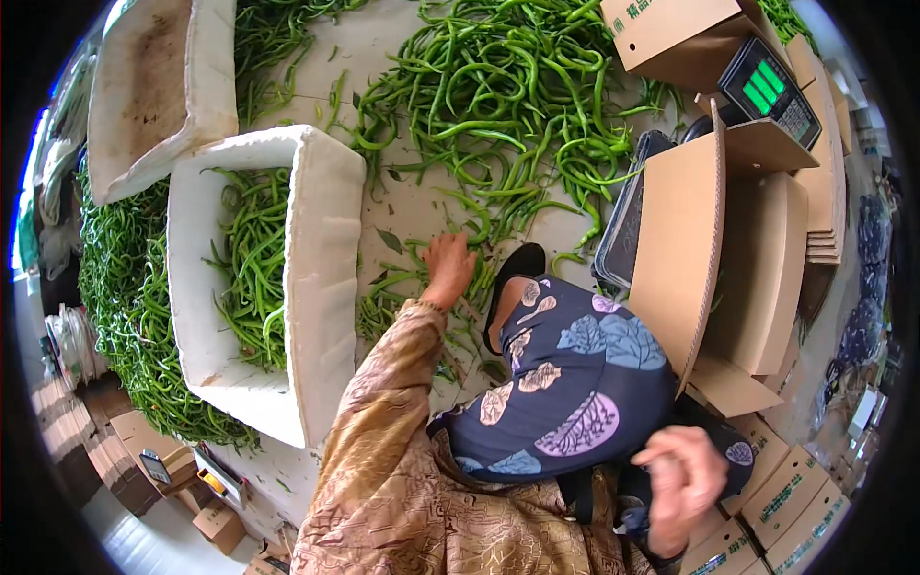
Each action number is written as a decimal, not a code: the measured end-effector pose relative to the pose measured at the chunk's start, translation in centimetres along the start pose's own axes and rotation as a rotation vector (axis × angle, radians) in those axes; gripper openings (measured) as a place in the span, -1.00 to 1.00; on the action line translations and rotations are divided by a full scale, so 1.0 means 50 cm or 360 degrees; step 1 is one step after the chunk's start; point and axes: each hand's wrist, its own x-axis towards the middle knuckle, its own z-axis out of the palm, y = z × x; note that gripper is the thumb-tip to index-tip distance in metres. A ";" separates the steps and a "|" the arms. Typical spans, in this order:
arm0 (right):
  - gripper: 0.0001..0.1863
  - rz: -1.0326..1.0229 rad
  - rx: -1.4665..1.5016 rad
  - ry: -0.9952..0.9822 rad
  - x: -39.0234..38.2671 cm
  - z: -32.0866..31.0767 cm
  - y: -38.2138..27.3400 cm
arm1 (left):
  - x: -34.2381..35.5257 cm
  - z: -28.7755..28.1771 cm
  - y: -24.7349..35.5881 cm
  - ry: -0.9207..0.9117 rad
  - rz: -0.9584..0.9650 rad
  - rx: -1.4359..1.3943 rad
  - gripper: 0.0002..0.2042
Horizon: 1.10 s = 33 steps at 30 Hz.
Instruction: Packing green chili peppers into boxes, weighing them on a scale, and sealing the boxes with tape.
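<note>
My left hand (448, 266) reaches down to the floor among scattered long green chili peppers (383, 311), its fingers a little apart and bent downward. I see nothing held in it. Just beyond its fingertips lies the edge of a big heap of green chili peppers (508, 96). My right hand (680, 484) hovers by my right knee, fingers loosely curled and smeared by motion; whether it holds anything does not show. Left of my left arm, a white foam box (326, 278) lies with its opening facing left, and more green chili peppers (254, 268) are inside.
Another foam box (206, 86), dirty inside, stands at the far left. More peppers (144, 326) are piled beyond the boxes. On my right are an open cardboard box (676, 249), a scale with a lit green display (767, 86) and stacked cartons (786, 494). My shoe (513, 278) is beside the peppers.
</note>
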 end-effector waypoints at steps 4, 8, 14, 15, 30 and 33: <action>-0.84 0.0367 0.0394 0.0112 -0.016 0.036 0.060 | 0.027 0.051 -0.003 -0.0127 -0.0153 0.0064 -0.60; -0.66 0.0516 0.0509 -0.0062 0.037 0.050 0.134 | 0.010 0.019 -0.003 0.0023 -0.0058 0.0144 -0.63; -0.68 0.1074 0.1299 0.0061 0.073 0.114 0.248 | 0.010 -0.001 -0.019 -0.0068 0.0286 0.0293 -0.66; -0.68 0.1150 0.1425 0.0102 0.083 0.127 0.264 | -0.001 -0.011 -0.032 -0.0121 0.0389 0.0317 -0.65; -0.63 0.0573 0.0882 -0.0552 0.332 0.241 0.250 | -0.064 -0.268 0.088 -0.0553 -0.0519 -0.2639 -0.67; -0.58 0.0292 0.0843 -0.0675 0.364 0.285 0.276 | -0.051 -0.256 0.114 -0.0611 -0.0499 -0.2648 -0.67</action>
